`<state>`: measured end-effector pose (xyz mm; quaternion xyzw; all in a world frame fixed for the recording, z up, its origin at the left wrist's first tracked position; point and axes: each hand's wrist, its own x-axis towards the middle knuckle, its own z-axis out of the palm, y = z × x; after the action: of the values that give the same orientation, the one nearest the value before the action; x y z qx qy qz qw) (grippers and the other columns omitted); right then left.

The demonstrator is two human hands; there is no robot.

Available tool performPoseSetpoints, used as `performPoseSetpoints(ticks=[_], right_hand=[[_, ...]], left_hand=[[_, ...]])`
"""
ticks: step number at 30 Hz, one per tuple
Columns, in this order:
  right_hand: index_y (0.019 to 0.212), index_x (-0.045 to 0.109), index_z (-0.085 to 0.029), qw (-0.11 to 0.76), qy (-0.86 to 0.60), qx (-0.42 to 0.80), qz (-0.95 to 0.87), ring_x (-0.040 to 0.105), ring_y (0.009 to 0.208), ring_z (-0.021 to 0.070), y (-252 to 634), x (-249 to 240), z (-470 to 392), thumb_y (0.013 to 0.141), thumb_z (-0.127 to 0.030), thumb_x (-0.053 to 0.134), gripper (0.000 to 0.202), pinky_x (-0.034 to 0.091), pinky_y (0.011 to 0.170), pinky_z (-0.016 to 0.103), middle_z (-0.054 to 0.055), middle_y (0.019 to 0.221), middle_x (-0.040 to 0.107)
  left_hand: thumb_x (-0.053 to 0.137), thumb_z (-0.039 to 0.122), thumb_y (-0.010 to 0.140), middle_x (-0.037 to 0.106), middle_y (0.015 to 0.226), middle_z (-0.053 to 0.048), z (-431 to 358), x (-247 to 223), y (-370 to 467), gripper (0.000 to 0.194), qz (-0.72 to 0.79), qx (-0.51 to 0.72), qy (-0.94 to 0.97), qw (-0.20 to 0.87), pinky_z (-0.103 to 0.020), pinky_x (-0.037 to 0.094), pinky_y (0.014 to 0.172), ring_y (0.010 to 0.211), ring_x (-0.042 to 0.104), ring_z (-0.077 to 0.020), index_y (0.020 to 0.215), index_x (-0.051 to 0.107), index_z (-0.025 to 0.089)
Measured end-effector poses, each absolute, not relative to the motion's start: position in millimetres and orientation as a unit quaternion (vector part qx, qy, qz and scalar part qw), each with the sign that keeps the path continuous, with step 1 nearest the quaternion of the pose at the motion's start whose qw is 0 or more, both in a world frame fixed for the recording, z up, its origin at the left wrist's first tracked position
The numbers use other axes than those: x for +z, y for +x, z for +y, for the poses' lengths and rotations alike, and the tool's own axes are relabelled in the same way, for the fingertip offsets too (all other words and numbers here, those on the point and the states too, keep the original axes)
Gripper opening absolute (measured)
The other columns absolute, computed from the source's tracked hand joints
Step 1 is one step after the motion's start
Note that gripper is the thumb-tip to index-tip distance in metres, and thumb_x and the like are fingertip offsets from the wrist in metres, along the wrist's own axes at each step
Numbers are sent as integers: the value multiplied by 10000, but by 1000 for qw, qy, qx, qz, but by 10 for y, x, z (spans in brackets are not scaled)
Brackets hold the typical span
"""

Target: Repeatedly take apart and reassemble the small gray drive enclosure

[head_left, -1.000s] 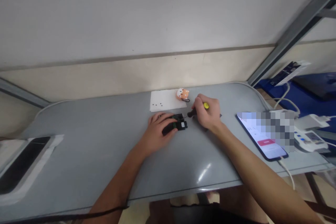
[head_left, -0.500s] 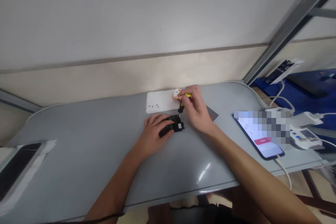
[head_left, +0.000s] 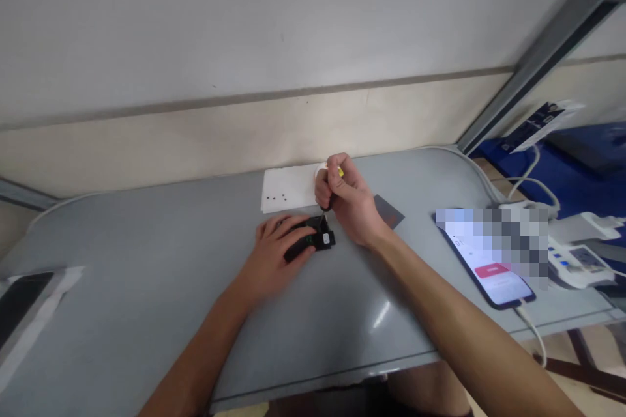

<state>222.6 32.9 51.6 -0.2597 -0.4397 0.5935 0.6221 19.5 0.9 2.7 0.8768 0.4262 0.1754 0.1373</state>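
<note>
On the grey table lies a small black device (head_left: 323, 238) with a bit of green circuit board and a white label showing. My left hand (head_left: 276, 249) grips it from the left, fingers over its top and thumb along its near side. My right hand (head_left: 346, 199) is wrapped round a screwdriver (head_left: 328, 203), whose yellow and black handle mostly hides in the fist. The tip points down to the device's far edge. Behind the device, a white sheet (head_left: 288, 189) carries several tiny dark screws (head_left: 274, 198). A round white thing on the sheet is mostly covered by my right hand.
A dark grey card (head_left: 388, 212) lies right of my right hand. Further right are a lit phone (head_left: 489, 267) on a cable and a white power strip (head_left: 577, 260). At the left edge lies a dark flat device (head_left: 22, 306) on white material. The wall bounds the back.
My right hand has shifted its hold, from fingertips on the screwdriver to a closed fist round the handle. My left hand stays on the device. The whole view has shifted slightly.
</note>
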Motion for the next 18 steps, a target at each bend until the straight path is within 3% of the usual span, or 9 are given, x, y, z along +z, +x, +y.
performPoseSetpoints(ticks=[4, 7, 10, 15, 18], right_hand=[[964, 521, -272, 599, -268, 582, -480, 518, 754, 175, 2312, 518, 379, 979, -595, 612, 335, 431, 695, 331, 6, 833, 538], [1018, 589, -250, 577, -251, 600, -494, 537, 777, 190, 2337, 527, 401, 999, -606, 550, 359, 461, 731, 353, 28, 849, 542], [1086, 518, -278, 609, -252, 607, -444, 491, 699, 188, 2295, 542, 381, 1004, -611, 512, 343, 453, 709, 357, -6, 779, 481], [898, 379, -286, 632, -251, 614, -401, 382, 621, 162, 2266, 531, 357, 968, -567, 624, 380, 370, 618, 313, -46, 706, 377], [895, 434, -277, 631, -235, 614, -411, 463, 695, 168, 2327, 512, 371, 986, -465, 635, 290, 406, 671, 316, -16, 770, 474]], left_hand=[[572, 366, 1063, 646, 1492, -35, 1, 46, 211, 252, 430, 170, 877, 131, -526, 375, 1171, 1395, 520, -301, 1258, 725, 317], [581, 362, 1055, 658, 1483, -29, -2, 36, 211, 254, 431, 176, 877, 120, -523, 374, 1164, 1378, 538, -298, 1267, 716, 325], [584, 372, 1057, 666, 1477, -23, -3, 20, 208, 250, 427, 181, 879, 110, -514, 369, 1153, 1370, 553, -292, 1271, 705, 329], [570, 356, 1066, 656, 1490, -30, -22, 37, 228, 242, 426, 175, 882, 102, -507, 348, 1160, 1382, 562, -280, 1268, 693, 306], [572, 347, 1064, 659, 1487, -34, -39, 51, 242, 240, 430, 172, 880, 105, -509, 337, 1175, 1389, 562, -282, 1266, 695, 306]])
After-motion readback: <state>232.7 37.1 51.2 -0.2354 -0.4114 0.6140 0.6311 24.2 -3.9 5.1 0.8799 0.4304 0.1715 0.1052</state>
